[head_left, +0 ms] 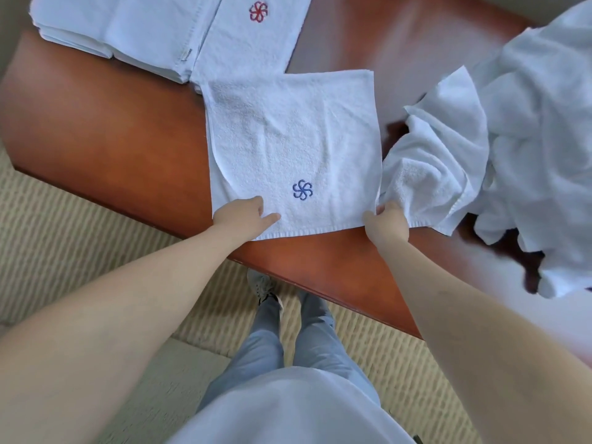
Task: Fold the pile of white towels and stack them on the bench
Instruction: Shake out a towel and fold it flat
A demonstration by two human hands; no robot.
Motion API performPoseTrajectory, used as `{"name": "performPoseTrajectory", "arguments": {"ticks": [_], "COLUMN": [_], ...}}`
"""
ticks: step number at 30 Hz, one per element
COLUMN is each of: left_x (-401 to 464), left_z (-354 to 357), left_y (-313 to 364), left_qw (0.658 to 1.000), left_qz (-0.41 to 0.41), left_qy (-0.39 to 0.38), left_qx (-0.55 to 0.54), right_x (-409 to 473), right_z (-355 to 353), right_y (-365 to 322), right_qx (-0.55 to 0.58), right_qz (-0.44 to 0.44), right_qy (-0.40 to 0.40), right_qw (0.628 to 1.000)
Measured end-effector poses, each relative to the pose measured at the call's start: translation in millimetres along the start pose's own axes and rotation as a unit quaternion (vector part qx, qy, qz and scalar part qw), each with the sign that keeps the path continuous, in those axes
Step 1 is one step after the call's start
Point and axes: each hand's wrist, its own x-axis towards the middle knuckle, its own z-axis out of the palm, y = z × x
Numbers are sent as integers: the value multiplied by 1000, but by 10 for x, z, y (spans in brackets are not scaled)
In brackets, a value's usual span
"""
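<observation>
A white towel (294,139) with a blue flower logo lies folded flat on the brown bench (105,123). My left hand (243,217) pinches its near left corner. My right hand (386,224) grips its near right corner. At the far left sits a stack of folded towels (128,30), and beside it lies a folded towel with a red logo (253,36). A crumpled pile of unfolded white towels (519,133) covers the right end of the bench.
The bench's near edge (304,280) runs diagonally in front of me. Below it are a beige patterned carpet (64,225) and my legs in light jeans (288,331) with a grey shoe.
</observation>
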Motion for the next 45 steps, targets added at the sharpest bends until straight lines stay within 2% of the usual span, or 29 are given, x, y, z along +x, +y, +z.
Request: {"name": "performPoseTrajectory", "arguments": {"ticks": [4,7,8,10,13,15,16,18,20,22,24,28,32,35,38,41,45], "left_x": [-29,-121,-156,-222,-214,-260,-289,-349,-374,-335,-244,-73,-45,-60,-17,22,-2], "left_z": [-15,-86,-165,-415,-944,-1301,-1427,-1478,-1249,-823,-415,49,130,109,137,125,88], "left_y": [-18,-193,-251,-368,-502,-578,-608,-690,-737,-753,-783,-837,-859,-850,-820,-798,-801], "left_qw": [997,983,962,889,776,685,660,643,682,743,785,821,864,894,901,873,857], "left_qz": [-69,-135,-173,-229,-209,-168,-141,-98,-109,-138,-167,-190,-191,-182,-176,-155,-117], "left_qy": [-10,-12,-14,-4,59,134,167,198,182,142,117,91,120,154,123,58,47], "left_qx": [-14,-123,-210,-396,-592,-696,-719,-733,-700,-639,-584,-530,-450,-378,-378,-460,-500], "right_x": [-16,-22,-14,7,18,-25,-60,-101,-92,-6,102,170,127,147,193,236,229], "right_z": [3,-147,-222,-409,-807,-1073,-1173,-1238,-1088,-784,-466,-123,-64,-62,-87,-102,-107], "right_y": [24,-59,-119,-318,-777,-1063,-1148,-1161,-971,-651,-330,10,0,-34,-22,-2,44], "right_qx": [20,31,52,130,265,373,423,479,435,315,203,93,42,36,55,78,107], "right_qz": [2,26,41,62,25,-26,-48,-64,-58,-25,-1,-28,-51,-53,-46,-45,-32], "right_qy": [-12,-44,-62,-88,-85,-88,-88,-89,-94,-88,-67,-30,20,14,-19,-32,-36], "right_qw": [1000,998,996,986,960,923,901,871,893,945,977,995,998,998,997,995,993]}}
